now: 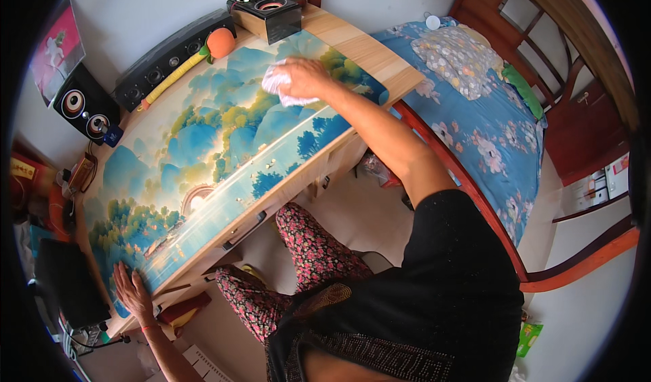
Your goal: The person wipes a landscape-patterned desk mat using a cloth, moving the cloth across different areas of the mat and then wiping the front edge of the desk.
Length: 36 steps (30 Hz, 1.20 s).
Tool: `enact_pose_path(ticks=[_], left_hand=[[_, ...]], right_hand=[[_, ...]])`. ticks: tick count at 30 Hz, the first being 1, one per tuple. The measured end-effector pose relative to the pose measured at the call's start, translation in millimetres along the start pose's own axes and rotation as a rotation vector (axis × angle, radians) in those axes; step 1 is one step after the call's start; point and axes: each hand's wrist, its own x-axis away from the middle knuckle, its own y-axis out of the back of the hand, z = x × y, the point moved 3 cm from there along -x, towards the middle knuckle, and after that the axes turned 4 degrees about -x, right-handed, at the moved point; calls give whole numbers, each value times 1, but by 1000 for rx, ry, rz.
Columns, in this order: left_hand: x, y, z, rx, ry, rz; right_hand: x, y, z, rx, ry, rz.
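Note:
My right hand [303,78] presses a crumpled pale cloth [277,81] onto the far right part of a desk mat [239,128] printed with a landscape of blue hills, trees and an arched bridge. The mat lies on a light wooden desk [374,51]. My left hand [132,288] rests flat on the mat's near left corner, fingers spread, holding nothing; a thin red band is round the wrist. Beyond the mat lies a yellow-wrapped stick [175,79] with an orange ball [220,43] at its end.
A long black soundbar [168,59] and a black box with an exposed speaker [269,13] stand along the desk's back. A black loudspeaker [86,102] is at the left. Right of the desk are a red wooden rail [457,178] and a bed with a blue floral cover [473,128]. Drawers sit under the desk's front edge.

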Motion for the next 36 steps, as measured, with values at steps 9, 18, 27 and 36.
enact_pose_path(ticks=[9,18,27,36], left_hand=[[3,-11,12,-17,-19,10],[4,0,5,17,-31,4],[8,12,-5,-30,-45,-26],[7,15,-9,-26,-28,0]], right_hand=[[123,68,-17,-71,-112,-17],[141,109,-185,367,-712,-212],[-11,63,-223,272,-680,-84],[-120,-2,-237,174,-585,16]])
